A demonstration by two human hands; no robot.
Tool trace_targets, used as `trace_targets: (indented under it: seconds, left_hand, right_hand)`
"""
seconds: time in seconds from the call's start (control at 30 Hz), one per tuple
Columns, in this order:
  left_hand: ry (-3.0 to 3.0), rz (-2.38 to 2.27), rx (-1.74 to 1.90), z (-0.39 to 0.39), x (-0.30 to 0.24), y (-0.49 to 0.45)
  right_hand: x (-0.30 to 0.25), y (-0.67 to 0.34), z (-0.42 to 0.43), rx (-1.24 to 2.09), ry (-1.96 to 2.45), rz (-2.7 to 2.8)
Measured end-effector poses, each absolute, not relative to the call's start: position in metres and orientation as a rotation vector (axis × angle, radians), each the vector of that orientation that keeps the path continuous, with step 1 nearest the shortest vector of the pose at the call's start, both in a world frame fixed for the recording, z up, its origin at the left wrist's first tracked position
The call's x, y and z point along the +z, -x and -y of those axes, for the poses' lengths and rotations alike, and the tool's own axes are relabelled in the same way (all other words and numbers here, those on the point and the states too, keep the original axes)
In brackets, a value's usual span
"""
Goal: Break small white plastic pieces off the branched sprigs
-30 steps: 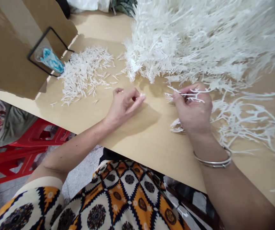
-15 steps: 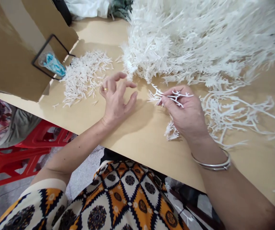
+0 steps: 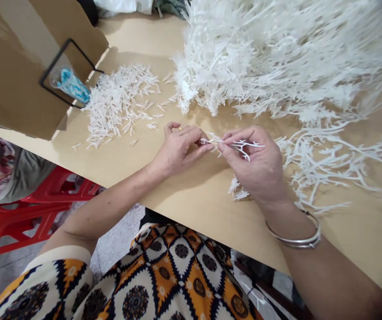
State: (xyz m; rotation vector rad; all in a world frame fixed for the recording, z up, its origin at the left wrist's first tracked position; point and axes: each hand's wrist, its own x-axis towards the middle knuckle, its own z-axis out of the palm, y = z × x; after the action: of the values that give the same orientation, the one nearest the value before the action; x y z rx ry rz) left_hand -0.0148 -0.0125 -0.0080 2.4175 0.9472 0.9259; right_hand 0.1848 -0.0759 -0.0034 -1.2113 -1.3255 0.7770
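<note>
My right hand pinches a white branched plastic sprig between thumb and fingers, above the table. From the left, my left hand meets it, thumb and fingertips closed on the sprig's feathery left end. A small clump of white pieces lies below my right hand, partly hidden by it. Loose white stems spread over the table to the right. A heap of short white tips lies beyond my left hand, with several strays near it.
A large mound of white sprigs covers the table's far right. At the far left stand a cardboard box, a black wire frame and a clear cup with blue. Red stools and part of another person are left of the table edge.
My left hand has moved right from open in the air to a pinch on the sprig's left end. A few more short tips lie near the heap. My right hand stays nearly in place.
</note>
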Motion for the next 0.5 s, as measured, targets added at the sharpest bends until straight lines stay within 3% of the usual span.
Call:
trace_targets:
  seconds: [0.23, 0.5]
  left_hand:
    - [-2.275, -0.963, 0.791, 0.019, 0.001, 0.02]
    - [-2.134, -1.318, 1.202, 0.01, 0.019, 0.034]
  right_hand:
    - [-0.022, -0.208, 0.059, 0.446, 1.237, 1.318]
    - [-0.021, -0.218, 0.053, 0.497, 1.158, 1.232]
